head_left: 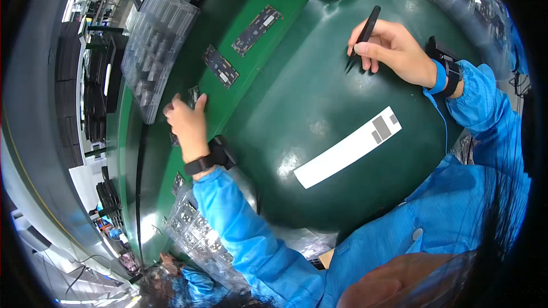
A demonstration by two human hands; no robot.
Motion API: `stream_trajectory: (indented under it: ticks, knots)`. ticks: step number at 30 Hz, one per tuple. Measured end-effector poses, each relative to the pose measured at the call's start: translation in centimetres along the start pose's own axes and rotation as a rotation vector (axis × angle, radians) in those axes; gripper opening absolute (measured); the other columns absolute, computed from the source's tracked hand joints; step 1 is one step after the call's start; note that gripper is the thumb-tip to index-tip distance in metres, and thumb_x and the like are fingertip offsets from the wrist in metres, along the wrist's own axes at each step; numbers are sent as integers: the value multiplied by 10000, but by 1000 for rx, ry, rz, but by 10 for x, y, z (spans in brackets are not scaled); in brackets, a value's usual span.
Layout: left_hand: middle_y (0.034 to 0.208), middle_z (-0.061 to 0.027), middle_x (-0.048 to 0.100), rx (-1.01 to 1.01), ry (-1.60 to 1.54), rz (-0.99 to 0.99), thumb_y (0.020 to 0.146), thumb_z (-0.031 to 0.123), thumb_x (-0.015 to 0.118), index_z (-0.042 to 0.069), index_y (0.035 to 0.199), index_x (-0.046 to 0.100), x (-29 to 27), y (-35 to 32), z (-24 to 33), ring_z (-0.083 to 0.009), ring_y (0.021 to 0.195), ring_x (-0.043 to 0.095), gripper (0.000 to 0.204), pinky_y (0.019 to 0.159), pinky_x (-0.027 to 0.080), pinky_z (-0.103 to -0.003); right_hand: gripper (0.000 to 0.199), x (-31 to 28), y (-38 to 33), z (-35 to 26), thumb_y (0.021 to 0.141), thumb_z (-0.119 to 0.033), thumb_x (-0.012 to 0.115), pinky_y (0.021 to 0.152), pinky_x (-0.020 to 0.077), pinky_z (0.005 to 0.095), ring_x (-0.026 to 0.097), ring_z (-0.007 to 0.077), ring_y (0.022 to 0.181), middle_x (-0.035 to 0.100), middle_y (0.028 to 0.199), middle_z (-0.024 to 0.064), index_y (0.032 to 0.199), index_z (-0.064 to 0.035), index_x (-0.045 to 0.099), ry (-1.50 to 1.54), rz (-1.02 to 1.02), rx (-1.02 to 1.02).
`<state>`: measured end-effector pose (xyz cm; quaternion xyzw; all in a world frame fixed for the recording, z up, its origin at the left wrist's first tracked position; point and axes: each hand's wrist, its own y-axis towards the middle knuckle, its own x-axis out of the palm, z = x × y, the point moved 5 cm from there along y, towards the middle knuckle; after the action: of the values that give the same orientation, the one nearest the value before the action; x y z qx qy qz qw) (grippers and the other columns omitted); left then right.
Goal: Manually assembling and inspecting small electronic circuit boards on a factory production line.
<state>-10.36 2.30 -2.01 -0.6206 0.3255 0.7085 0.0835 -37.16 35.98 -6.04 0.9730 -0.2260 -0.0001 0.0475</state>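
Right fingers (374, 52) around black tweezers (369, 24)

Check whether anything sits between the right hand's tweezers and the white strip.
Nothing visible does: the right hand holds the black tweezers tips down, and only bare green mat shows between them and the white strip.

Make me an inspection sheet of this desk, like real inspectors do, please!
Surface: green mat, shiny in places.
Job's things: black tweezers; two circuit boards in plain view; white strip with grey patches, lying on the mat.
Clutter: clear plastic tray, left.
Hands: right hand grips the tweezers; left hand is over a partly hidden board, grip unclear.
Cables: thin blue cord hangs from the blue wristband.
Surroundings: another person's blue sleeve at the picture's lower left.
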Motion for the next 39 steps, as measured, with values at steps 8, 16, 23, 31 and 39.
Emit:
stream_trajectory:
  ticks: [8, 16, 23, 31, 39]
  knots:
    - [1454, -163, 620, 563, -456, -398, 701, -231, 530, 42, 1410, 610, 16, 21, 73, -324, 1369, 579, 764, 1188, 423, -409, 194, -5, -3, 2, 1028, -188, 671, 635, 537, 240, 652, 93, 761, 689, 980, 42, 1148, -36, 680, 12, 54, -1]
    - [1182, -86, 696, 823, -74, -343, 802, 7, 779, 146, 1350, 690, -1, 21, 72, -336, 1067, 652, 572, 943, 531, -448, 201, 2, -7, 3, 1037, -208, 668, 634, 530, 250, 654, 93, 761, 680, 923, 27, 1148, -41, 680, 27, 26, 39]
    - [1298, -179, 684, 620, -384, -192, 855, 193, 831, 89, 1316, 708, 21, 16, 67, -378, 1200, 643, 489, 1030, 505, -449, 194, 5, -6, 4, 1039, -209, 663, 640, 529, 251, 652, 94, 759, 678, 929, 25, 1142, -45, 679, 20, 7, 52]
    - [1333, -220, 599, 278, -514, -430, 973, 130, 712, 11, 1410, 624, 28, -7, 109, -323, 1120, 660, 461, 983, 533, -407, 194, 3, -6, 4, 1034, -219, 665, 650, 521, 247, 643, 90, 772, 680, 950, 23, 1138, -55, 679, 24, 9, 97]
    - [1368, -123, 640, 769, -213, -229, 928, 197, 764, 97, 1459, 594, 22, 21, 78, -320, 1296, 583, 566, 1122, 422, -445, 205, 3, -9, 2, 1029, -232, 678, 647, 523, 248, 649, 93, 769, 685, 963, 20, 1136, -57, 685, 31, -11, 98]
